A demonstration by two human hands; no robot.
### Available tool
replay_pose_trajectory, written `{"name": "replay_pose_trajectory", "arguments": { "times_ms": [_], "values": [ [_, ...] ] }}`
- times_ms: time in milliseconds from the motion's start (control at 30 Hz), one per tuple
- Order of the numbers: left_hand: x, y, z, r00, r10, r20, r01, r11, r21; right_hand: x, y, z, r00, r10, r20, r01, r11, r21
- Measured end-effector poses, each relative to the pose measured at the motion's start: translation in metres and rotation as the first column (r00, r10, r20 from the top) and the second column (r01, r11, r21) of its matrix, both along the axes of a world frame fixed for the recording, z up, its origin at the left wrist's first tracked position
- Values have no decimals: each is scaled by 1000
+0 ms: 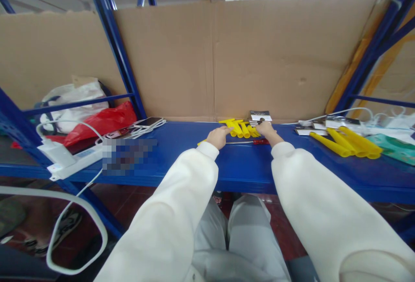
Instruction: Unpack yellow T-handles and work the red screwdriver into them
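Yellow tubes (240,130) lie between left hand (218,137) and right hand (265,129), grips unclear, near the blue shelf's (244,161) back edge

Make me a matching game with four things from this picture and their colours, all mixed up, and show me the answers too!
Things:
1. Tapered tubes
2. Screwdriver handle
3. Power strip
4. Shelf board

Colours:
A. White
B. Blue
C. Yellow
D. Red

Right pairs: 1-C, 2-D, 3-A, 4-B
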State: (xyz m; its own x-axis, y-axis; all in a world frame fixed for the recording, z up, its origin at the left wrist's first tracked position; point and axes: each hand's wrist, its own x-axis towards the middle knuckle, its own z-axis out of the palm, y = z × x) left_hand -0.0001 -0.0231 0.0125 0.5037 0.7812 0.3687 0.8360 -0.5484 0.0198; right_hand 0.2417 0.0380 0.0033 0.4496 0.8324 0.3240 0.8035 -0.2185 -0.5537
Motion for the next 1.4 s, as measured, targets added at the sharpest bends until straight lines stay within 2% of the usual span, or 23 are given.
{"name": "replay_pose_trajectory", "arguments": {
  "times_ms": [67, 133, 233, 300, 400, 467, 500, 567, 667, 767, 867, 1100, 1267, 1400],
  "values": [
    [0, 2, -1, 999, -37, -8, 37, 999, -1, -4, -10, 5, 997, -23, 75, 27, 998, -55],
    [0, 3, -2, 998, -64, -15, 64, 998, -5, -9, -20, 10, 993, 13, 115, -8, 999, -39],
    [1, 4, -2, 998, -70, -7, 70, 998, -2, -18, -33, 15, 977, 211, 15, -212, 977, 36],
    [1, 5, -2, 999, -54, 8, 54, 999, 1, -27, -40, 16, 916, 382, -127, -369, 923, 111],
    [2, 5, -1, 999, -30, 29, 30, 1000, 2, -40, -50, 15, 751, 585, -306, -542, 811, 221],
    [1, 6, -1, 999, -31, 42, 31, 1000, 6, -47, -54, 14, 672, 638, -376, -599, 767, 230],
    [1, 6, 0, 998, -34, 48, 33, 999, 7, -49, -54, 14, 660, 634, -403, -598, 768, 229],
    [1, 6, -1, 997, -34, 64, 33, 999, 9, -50, -53, 15, 680, 577, -452, -524, 814, 251],
    [1, 4, 0, 995, -4, 95, 4, 1000, 5, -44, -48, 18, 686, 471, -555, -312, 879, 360],
    [1, 3, 0, 993, 31, 109, -31, 1000, -6, -34, -44, 22, 624, 401, -670, -95, 891, 444],
    [0, 2, 1, 991, 29, 134, -27, 1000, -15, -25, -42, 22, 568, 337, -750, 49, 896, 440],
    [-1, 1, 1, 981, -1, 194, 7, 1000, -27, -20, -38, 18, 523, 335, -784, 122, 881, 458],
    [-1, 2, 1, 971, -52, 232, 59, 998, -23, -13, -35, 16, 527, 318, -788, 176, 866, 468],
    [-1, 6, -3, 963, -90, 255, 93, 996, 0, -8, -30, 13, 558, 318, -767, 152, 869, 470]
  ]
}}
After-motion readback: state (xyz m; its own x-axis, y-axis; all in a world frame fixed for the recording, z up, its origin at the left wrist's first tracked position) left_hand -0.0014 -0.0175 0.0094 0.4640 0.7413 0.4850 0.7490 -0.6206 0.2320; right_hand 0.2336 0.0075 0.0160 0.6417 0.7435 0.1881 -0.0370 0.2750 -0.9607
